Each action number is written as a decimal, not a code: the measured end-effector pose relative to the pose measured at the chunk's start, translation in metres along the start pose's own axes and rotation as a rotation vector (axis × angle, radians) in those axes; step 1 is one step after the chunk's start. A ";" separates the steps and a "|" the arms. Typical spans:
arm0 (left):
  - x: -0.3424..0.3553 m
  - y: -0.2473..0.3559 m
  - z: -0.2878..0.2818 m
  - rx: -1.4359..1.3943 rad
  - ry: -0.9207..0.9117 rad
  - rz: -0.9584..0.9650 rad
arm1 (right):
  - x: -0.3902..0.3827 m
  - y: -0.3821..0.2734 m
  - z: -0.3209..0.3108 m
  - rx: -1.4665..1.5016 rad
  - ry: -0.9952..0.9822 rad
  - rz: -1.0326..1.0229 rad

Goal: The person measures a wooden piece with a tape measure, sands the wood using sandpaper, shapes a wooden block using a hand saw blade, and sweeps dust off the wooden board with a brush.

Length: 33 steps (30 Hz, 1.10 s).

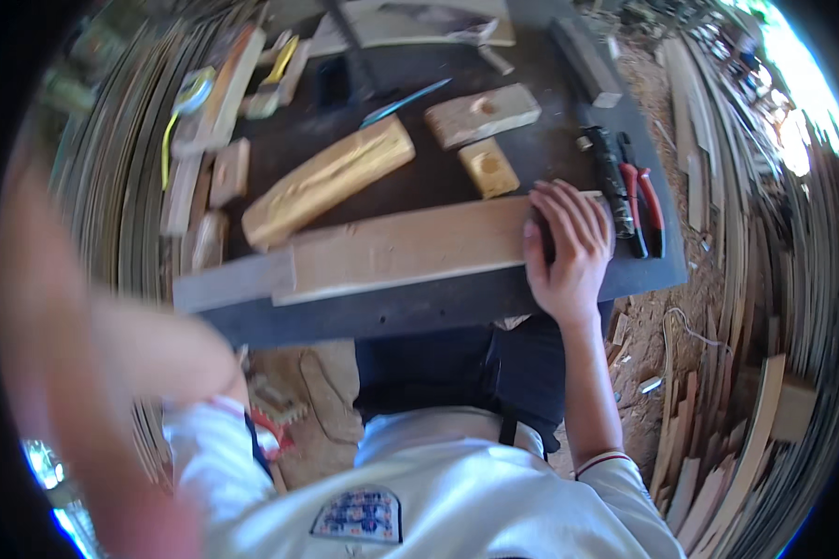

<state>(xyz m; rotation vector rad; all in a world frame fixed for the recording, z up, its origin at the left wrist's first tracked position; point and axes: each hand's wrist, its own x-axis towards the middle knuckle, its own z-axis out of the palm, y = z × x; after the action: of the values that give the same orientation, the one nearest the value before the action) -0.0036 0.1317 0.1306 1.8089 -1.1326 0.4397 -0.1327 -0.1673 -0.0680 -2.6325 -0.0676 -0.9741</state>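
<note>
A long flat wooden board (410, 244) lies across the near edge of the dark table (419, 307). My right hand (573, 242) grips its right end, thumb on the near side and fingers over the far side. At the far left my raised left arm (65, 307) is smeared by motion. It bends back toward the lower edge, and the fingers of my left hand cannot be made out. Just beyond the board rests a rough-shaped yellowish wood piece (331, 182). A small block with a round hollow (489, 170) sits near my right fingers.
Red-handled pliers (651, 196) and a black tool (613, 182) lie right of my right hand. Farther back are a holed block (485, 114) and a thin blue stick (405, 101). A tape measure (196, 90) rests on wood at left. Stacked strips (130, 186) flank the table.
</note>
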 end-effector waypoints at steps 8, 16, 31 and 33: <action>-0.036 0.020 -0.028 -0.017 0.006 0.092 | -0.002 0.000 0.001 -0.024 -0.023 0.012; -0.053 0.029 -0.034 -0.014 0.035 0.165 | -0.001 -0.004 -0.003 0.001 -0.041 0.035; -0.032 0.028 -0.014 -0.102 0.062 0.193 | -0.001 -0.004 -0.003 0.019 -0.044 0.023; -0.022 0.026 0.000 -0.133 0.076 0.202 | -0.001 -0.005 -0.004 0.005 -0.075 0.065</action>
<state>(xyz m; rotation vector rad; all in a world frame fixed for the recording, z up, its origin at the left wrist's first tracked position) -0.0370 0.1387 0.1287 1.5570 -1.2662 0.5336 -0.1367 -0.1636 -0.0648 -2.6485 -0.0022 -0.8522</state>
